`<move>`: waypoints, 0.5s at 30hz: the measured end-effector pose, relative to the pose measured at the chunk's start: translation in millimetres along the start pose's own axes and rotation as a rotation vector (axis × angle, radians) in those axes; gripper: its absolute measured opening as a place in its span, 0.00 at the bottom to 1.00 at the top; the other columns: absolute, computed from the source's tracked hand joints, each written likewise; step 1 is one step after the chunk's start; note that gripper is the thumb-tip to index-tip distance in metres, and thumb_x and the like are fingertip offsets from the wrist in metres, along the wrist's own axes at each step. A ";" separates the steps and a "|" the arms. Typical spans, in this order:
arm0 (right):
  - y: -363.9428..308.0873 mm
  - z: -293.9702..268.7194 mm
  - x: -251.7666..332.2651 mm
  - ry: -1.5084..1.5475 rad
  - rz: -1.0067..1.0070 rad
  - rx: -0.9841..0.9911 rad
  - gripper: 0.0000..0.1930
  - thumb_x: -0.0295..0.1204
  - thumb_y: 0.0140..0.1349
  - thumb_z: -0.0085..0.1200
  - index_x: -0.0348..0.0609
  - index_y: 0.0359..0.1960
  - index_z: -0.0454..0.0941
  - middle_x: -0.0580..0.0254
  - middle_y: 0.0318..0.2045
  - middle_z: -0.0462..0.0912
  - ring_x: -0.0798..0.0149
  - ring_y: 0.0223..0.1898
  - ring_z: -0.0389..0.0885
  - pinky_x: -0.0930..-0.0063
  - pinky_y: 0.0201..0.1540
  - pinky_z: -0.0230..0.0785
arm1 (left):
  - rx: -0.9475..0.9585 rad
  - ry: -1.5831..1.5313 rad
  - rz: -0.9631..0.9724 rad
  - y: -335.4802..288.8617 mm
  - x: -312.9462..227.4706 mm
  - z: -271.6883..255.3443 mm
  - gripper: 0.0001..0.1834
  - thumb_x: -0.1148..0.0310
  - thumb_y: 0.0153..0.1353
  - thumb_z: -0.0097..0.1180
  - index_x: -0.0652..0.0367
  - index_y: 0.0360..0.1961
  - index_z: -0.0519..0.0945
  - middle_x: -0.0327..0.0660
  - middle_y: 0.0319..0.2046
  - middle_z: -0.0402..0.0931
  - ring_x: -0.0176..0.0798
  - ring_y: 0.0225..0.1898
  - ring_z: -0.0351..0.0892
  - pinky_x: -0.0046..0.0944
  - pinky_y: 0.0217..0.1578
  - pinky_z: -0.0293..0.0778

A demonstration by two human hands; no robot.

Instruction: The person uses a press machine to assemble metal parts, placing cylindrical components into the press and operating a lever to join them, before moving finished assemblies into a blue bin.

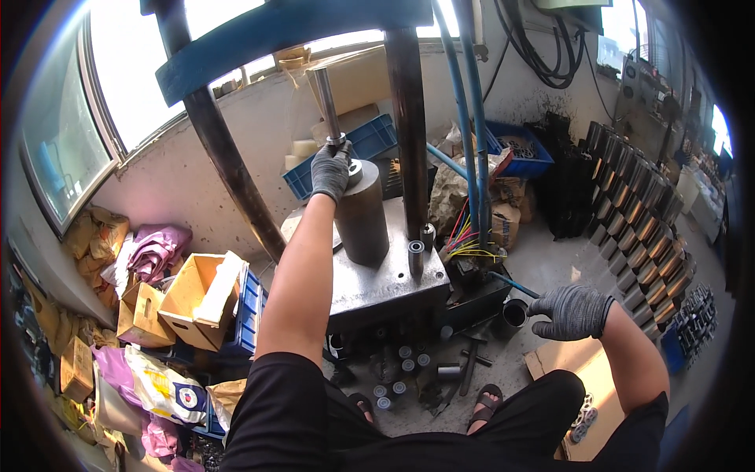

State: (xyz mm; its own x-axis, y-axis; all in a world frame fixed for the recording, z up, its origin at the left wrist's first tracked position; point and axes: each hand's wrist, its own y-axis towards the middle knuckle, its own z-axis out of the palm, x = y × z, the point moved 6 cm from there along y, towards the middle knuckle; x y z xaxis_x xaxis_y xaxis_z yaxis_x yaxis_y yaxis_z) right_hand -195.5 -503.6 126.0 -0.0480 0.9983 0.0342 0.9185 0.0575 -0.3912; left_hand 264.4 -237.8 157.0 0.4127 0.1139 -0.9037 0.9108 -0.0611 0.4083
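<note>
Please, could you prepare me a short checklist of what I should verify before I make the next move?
1. Gloves on both hands: ok; left hand and right hand wear grey ones.
2. Large cylinder upright on the metal table: ok.
3. Left hand at the lower end of the metal rod: ok.
4. Right hand touching the blue lever: cannot tell; the lever's end is close to the thumb.
5. Closed shoes: not ok; open sandals.
6. Floor near feet free of loose items: not ok; a hammer-like tool lies there.
</note>
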 end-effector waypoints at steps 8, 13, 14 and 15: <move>-12.7 89.6 21.4 -0.074 0.031 0.163 0.22 0.48 0.65 0.50 0.41 0.37 0.84 0.47 0.34 0.86 0.44 0.41 0.86 0.50 0.47 0.78 | -0.121 0.008 0.315 -21.0 -27.6 -5.4 0.29 0.67 0.64 0.69 0.52 0.64 0.72 0.40 0.36 0.83 0.35 0.35 0.81 0.36 0.44 0.78; -24.4 107.9 35.8 0.037 0.047 -0.075 0.16 0.44 0.62 0.56 0.43 0.32 0.83 0.49 0.32 0.85 0.45 0.37 0.85 0.52 0.42 0.78 | -0.156 0.117 0.326 -27.1 -35.7 -7.8 0.20 0.63 0.68 0.64 0.50 0.59 0.76 0.43 0.37 0.85 0.41 0.36 0.82 0.40 0.45 0.78; -25.9 108.7 35.2 0.070 0.066 -0.111 0.15 0.44 0.62 0.56 0.44 0.31 0.83 0.49 0.32 0.85 0.46 0.36 0.85 0.52 0.41 0.78 | -0.154 0.135 0.298 -27.4 -36.0 -8.7 0.20 0.62 0.68 0.64 0.50 0.59 0.76 0.43 0.37 0.85 0.41 0.36 0.83 0.40 0.45 0.78; -27.7 108.4 34.3 0.098 0.087 -0.153 0.15 0.43 0.62 0.57 0.44 0.31 0.83 0.50 0.31 0.85 0.46 0.35 0.85 0.52 0.40 0.77 | -0.152 0.152 0.271 -27.7 -36.0 -9.4 0.20 0.62 0.68 0.64 0.50 0.59 0.76 0.43 0.37 0.85 0.41 0.37 0.83 0.41 0.45 0.78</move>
State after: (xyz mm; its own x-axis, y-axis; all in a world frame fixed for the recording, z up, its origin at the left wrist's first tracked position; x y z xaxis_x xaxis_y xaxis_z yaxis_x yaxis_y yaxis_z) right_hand -265.2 -469.5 38.4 0.0654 0.9929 0.0989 0.9668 -0.0385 -0.2525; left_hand 224.4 -230.9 179.5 0.6258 0.2613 -0.7350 0.7541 0.0380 0.6556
